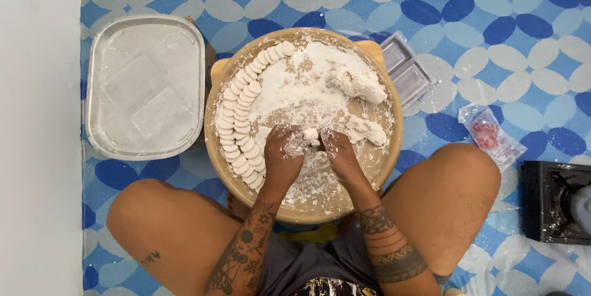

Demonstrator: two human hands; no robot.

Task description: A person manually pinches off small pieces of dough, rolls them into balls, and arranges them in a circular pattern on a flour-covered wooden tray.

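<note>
A round wooden board dusted with white flour lies on the floor between my knees. My left hand and my right hand meet near its middle, both pinching a small white dough piece. Two curved rows of flat dough discs run along the board's left side. A larger lump of dough rests at the upper right, with a smaller one below it.
A floured rectangular metal tray lies left of the board. A small metal mould sits at its upper right. A clear plastic bag with something red and a black stove are at the right. A white wall runs along the left.
</note>
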